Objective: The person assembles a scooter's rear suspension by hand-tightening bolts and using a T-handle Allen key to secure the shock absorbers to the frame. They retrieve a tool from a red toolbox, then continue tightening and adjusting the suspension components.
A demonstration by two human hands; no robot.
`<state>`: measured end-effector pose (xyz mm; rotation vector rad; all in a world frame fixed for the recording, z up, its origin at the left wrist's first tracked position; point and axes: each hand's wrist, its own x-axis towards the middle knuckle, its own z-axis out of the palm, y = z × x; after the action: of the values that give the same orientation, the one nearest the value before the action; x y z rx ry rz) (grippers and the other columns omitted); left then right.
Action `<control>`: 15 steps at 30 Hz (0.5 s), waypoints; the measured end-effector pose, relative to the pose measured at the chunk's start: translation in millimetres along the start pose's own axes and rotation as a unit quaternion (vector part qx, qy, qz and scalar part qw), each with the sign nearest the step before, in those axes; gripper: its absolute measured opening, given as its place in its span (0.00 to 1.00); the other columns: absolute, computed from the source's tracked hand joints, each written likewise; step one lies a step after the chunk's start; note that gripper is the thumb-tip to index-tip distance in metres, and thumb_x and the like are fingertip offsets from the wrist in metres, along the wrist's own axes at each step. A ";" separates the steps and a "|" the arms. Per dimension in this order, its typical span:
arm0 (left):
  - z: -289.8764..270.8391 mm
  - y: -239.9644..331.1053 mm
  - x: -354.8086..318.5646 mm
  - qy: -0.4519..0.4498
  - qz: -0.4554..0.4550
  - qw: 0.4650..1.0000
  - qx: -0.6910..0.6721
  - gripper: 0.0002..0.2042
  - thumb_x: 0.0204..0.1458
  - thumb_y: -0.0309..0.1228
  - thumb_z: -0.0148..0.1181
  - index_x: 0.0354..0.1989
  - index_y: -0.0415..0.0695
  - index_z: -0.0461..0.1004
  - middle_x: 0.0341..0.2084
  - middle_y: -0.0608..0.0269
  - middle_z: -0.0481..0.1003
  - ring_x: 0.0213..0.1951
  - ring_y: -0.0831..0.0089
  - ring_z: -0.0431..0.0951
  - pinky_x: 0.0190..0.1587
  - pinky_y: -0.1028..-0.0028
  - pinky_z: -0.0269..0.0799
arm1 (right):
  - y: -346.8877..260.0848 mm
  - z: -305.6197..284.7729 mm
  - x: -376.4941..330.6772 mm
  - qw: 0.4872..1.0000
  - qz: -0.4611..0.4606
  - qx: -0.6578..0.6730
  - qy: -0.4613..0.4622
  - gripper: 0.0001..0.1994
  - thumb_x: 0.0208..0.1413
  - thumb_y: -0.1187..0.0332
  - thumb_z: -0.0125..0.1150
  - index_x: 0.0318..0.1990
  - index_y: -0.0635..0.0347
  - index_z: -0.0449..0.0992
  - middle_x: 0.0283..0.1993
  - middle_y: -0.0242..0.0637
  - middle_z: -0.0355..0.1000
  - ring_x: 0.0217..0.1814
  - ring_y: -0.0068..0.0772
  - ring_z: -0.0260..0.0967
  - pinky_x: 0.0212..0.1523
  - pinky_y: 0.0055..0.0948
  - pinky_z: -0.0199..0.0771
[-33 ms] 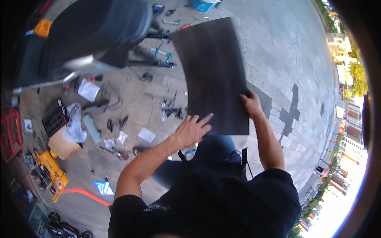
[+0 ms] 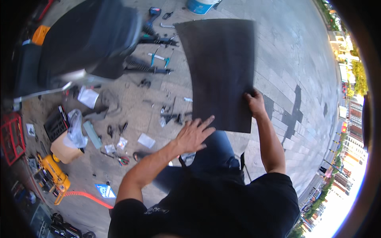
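Note:
A large, dark brown, flat sheet (image 2: 222,75) with a curved left side stands out in front of me, over my knee. My right hand (image 2: 256,104) grips its right edge near the lower corner, thumb on the face toward me. At the lower left corner, my left hand (image 2: 194,134) has its fingers spread, and the fingertips overlap the sheet's edge. Whether they press on it I cannot tell. What the sheet is made of does not show.
A dark scooter-like seat (image 2: 91,39) fills the upper left. Shock absorbers (image 2: 143,66), loose parts and tools lie on the paving. Further left are a cardboard box (image 2: 65,148), a yellow machine (image 2: 54,172) with a red coiled hose (image 2: 89,198), and a red crate (image 2: 12,137). A bucket (image 2: 200,6) stands ahead.
The sheet's top has swung to the right, so it stands more upright in view. Both hands have shifted slightly to the right with it, the right hand still gripping and the left still spread.

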<state>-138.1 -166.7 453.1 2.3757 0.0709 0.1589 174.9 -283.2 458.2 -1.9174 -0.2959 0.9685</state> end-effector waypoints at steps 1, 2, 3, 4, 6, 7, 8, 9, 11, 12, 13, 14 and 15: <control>13.3 -14.2 41.0 0.001 -0.042 0.995 -0.091 0.29 0.41 0.38 0.67 0.54 0.46 0.66 0.62 0.52 0.58 0.52 0.55 0.67 0.53 0.60 0.63 | 12.3 -41.2 67.0 0.998 0.007 -0.035 0.049 0.17 0.55 0.77 0.53 0.53 0.69 0.69 0.45 0.42 0.73 0.48 0.32 0.70 0.51 0.30 0.68; 28.6 -31.1 75.7 0.042 -0.079 0.980 -0.180 0.30 0.43 0.37 0.67 0.55 0.45 0.65 0.61 0.52 0.60 0.52 0.54 0.67 0.52 0.62 0.65 | 29.2 -78.9 135.4 0.998 -0.010 -0.029 0.062 0.19 0.54 0.77 0.53 0.54 0.71 0.67 0.48 0.46 0.73 0.52 0.35 0.69 0.55 0.31 0.66; 45.5 -46.5 105.1 0.071 -0.186 0.942 -0.270 0.28 0.44 0.35 0.66 0.55 0.44 0.65 0.58 0.51 0.62 0.51 0.55 0.69 0.51 0.63 0.66 | 50.2 -107.5 207.6 0.995 -0.023 -0.077 0.059 0.19 0.54 0.77 0.53 0.54 0.71 0.67 0.49 0.46 0.73 0.52 0.35 0.69 0.55 0.31 0.66; 61.5 -64.8 126.5 0.103 -0.278 0.888 -0.352 0.26 0.45 0.33 0.65 0.54 0.42 0.66 0.56 0.50 0.64 0.50 0.56 0.70 0.51 0.64 0.67 | 77.7 -130.1 271.8 0.993 -0.033 -0.100 0.061 0.19 0.54 0.77 0.53 0.54 0.70 0.67 0.49 0.47 0.73 0.53 0.36 0.69 0.54 0.31 0.66; 96.2 -94.0 151.9 0.082 -0.503 0.788 -0.345 0.24 0.46 0.30 0.64 0.53 0.39 0.67 0.52 0.50 0.68 0.47 0.59 0.72 0.47 0.67 0.69 | 143.9 -168.7 362.5 0.978 0.056 -0.175 0.095 0.20 0.53 0.75 0.53 0.55 0.70 0.67 0.50 0.48 0.72 0.54 0.39 0.70 0.54 0.31 0.66; 107.2 -100.6 151.5 0.075 -0.531 0.795 -0.283 0.24 0.47 0.28 0.63 0.53 0.39 0.66 0.48 0.51 0.70 0.45 0.63 0.73 0.45 0.69 0.70 | 179.7 -178.2 392.9 0.975 0.059 -0.197 0.082 0.21 0.52 0.73 0.54 0.55 0.69 0.67 0.51 0.50 0.72 0.55 0.41 0.69 0.56 0.32 0.66; 119.4 -108.1 154.7 0.052 -0.566 0.793 -0.221 0.23 0.48 0.27 0.62 0.53 0.38 0.66 0.44 0.52 0.71 0.42 0.67 0.73 0.43 0.71 0.70 | 212.1 -186.6 420.8 0.964 0.115 -0.219 0.099 0.23 0.52 0.71 0.54 0.56 0.69 0.67 0.52 0.51 0.71 0.56 0.44 0.69 0.57 0.32 0.65; 129.1 -110.9 154.9 0.077 -0.622 0.722 -0.293 0.22 0.49 0.26 0.61 0.54 0.38 0.65 0.40 0.54 0.72 0.39 0.71 0.73 0.41 0.74 0.70 | 241.8 -192.7 442.3 0.955 0.107 -0.260 0.097 0.23 0.51 0.70 0.55 0.56 0.69 0.66 0.52 0.52 0.71 0.57 0.44 0.68 0.57 0.33 0.65; 139.3 -110.5 159.4 0.102 -0.675 0.627 -0.376 0.21 0.51 0.24 0.58 0.55 0.37 0.63 0.34 0.58 0.73 0.36 0.76 0.73 0.37 0.77 0.69 | 291.8 -198.0 466.0 0.923 0.139 -0.341 0.112 0.25 0.50 0.68 0.55 0.57 0.68 0.66 0.53 0.53 0.70 0.58 0.46 0.67 0.58 0.34 0.64; 141.5 -108.6 164.1 0.101 -0.694 0.598 -0.389 0.22 0.52 0.23 0.57 0.56 0.37 0.63 0.32 0.60 0.73 0.34 0.79 0.73 0.36 0.79 0.69 | 310.2 -199.1 471.9 0.923 0.158 -0.338 0.093 0.25 0.50 0.68 0.55 0.57 0.68 0.66 0.53 0.54 0.70 0.58 0.46 0.67 0.58 0.34 0.64; 141.0 -107.1 172.6 0.089 -0.688 0.594 -0.407 0.23 0.52 0.24 0.57 0.56 0.37 0.61 0.37 0.59 0.73 0.37 0.76 0.73 0.38 0.78 0.69 | 325.1 -200.9 481.4 0.923 0.166 -0.337 0.079 0.26 0.50 0.67 0.55 0.57 0.68 0.66 0.53 0.54 0.70 0.58 0.46 0.67 0.58 0.34 0.64; 141.2 -106.1 182.5 0.097 -0.670 0.596 -0.432 0.23 0.52 0.24 0.57 0.57 0.37 0.61 0.40 0.58 0.72 0.39 0.75 0.73 0.40 0.78 0.69 | 337.5 -201.2 487.1 0.926 0.163 -0.332 0.072 0.26 0.50 0.66 0.55 0.57 0.68 0.66 0.53 0.55 0.70 0.59 0.47 0.67 0.59 0.35 0.64; 139.8 -105.4 194.7 0.102 -0.662 0.593 -0.448 0.23 0.52 0.23 0.57 0.57 0.37 0.61 0.42 0.57 0.71 0.40 0.75 0.73 0.41 0.78 0.69 | 347.3 -202.2 490.5 0.932 0.189 -0.304 0.053 0.26 0.50 0.66 0.56 0.57 0.68 0.66 0.53 0.55 0.70 0.58 0.47 0.67 0.59 0.35 0.64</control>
<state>73.2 -167.1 298.5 0.8065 1.4390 -0.2289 583.0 -323.4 -25.4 -2.6577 -0.1745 1.0993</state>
